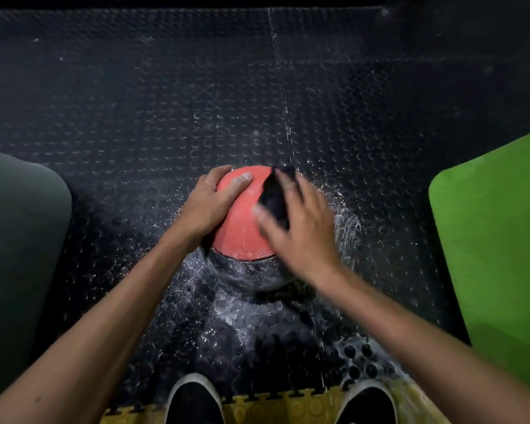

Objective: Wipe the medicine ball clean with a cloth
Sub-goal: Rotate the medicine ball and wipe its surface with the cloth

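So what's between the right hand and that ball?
In the head view, a dark cloth lies between the right hand and the medicine ball.

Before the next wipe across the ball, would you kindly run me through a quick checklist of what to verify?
1. Left hand steadies the ball: ok, palm and fingers lie on its red top.
2. Cloth under the right hand: ok, dark cloth pressed on the ball.
3. Ball seated on the floor: ok.
4. Floor dry around the ball: not ok, wet splashes show.
5. Ball's lower dark band clean: cannot tell.
6. Shoes clear of the ball: ok.
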